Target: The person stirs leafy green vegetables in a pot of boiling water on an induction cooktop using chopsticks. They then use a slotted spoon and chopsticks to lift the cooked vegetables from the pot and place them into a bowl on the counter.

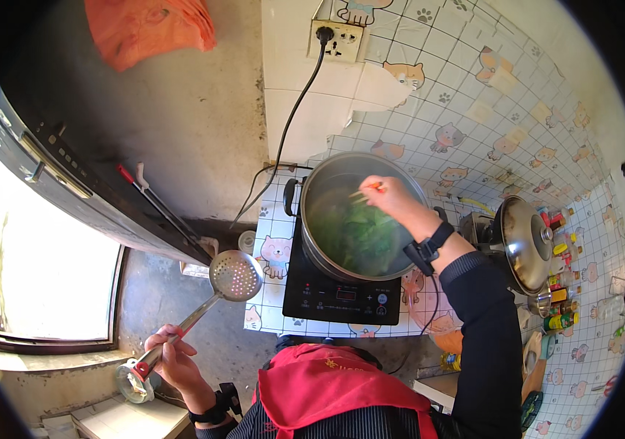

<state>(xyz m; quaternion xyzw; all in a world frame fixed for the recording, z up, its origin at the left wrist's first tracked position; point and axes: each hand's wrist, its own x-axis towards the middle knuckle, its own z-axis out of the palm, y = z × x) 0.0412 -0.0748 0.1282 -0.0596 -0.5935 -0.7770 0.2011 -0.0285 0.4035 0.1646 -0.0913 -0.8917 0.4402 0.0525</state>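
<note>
A large steel pot (312,230) stands on a black induction cooker (340,307), with leafy greens (367,236) in steaming liquid inside. Over the pot, my right hand (386,195) grips a pair of chopsticks (360,196); their lower ends fade into the steam. My left hand (172,356) is wrapped around the handle of a perforated steel skimmer (235,276). The skimmer is held out left of the cooker, above the floor, and its bowl looks bare.
A black power cord (296,110) runs from the wall socket (337,41) down behind the counter. To the right sit a lidded wok (526,244) and several condiment bottles (562,321). A bright window (43,263) and a range hood (65,164) are at left.
</note>
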